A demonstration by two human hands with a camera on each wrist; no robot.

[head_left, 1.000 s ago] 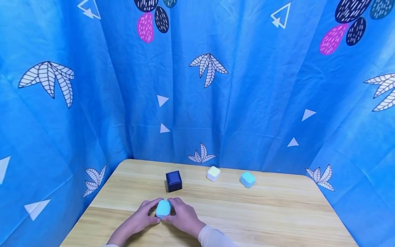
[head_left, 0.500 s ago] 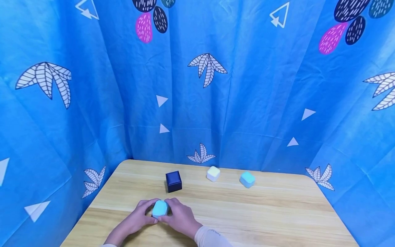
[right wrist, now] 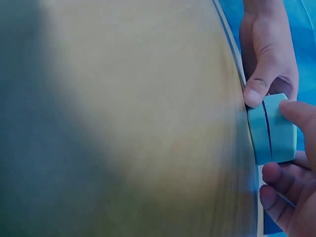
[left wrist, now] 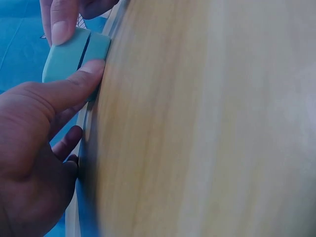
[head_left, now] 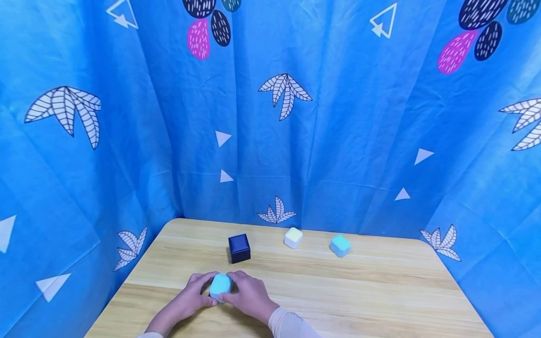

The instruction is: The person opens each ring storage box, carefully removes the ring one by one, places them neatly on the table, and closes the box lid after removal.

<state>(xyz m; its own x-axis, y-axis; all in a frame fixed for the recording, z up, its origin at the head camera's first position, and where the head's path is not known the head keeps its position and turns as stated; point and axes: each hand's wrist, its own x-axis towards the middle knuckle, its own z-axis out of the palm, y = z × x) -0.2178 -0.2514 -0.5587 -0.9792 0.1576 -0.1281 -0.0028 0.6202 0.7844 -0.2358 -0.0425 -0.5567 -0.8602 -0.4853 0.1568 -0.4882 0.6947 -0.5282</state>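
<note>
A small turquoise ring box (head_left: 220,285) with rounded corners sits on the wooden table (head_left: 359,300), between both hands. A thin dark seam between its lid and base shows in both wrist views. My left hand (head_left: 192,295) grips it from the left; in the left wrist view its thumb (left wrist: 79,84) presses the base part near the table. From the right, my right hand (head_left: 250,295) pinches it, and in the right wrist view that thumb (right wrist: 298,114) lies on the lid part. The inside of the box is hidden.
Beyond the hands stands a dark navy box (head_left: 239,248). Farther back are a white rounded box (head_left: 293,238) and another turquoise box (head_left: 340,245) to its right. A blue patterned curtain (head_left: 346,141) encloses the table's back and sides.
Both hands have shifted slightly left together with the turquoise ring box between them. Their hold looks much the same, and the other boxes stay in place.
</note>
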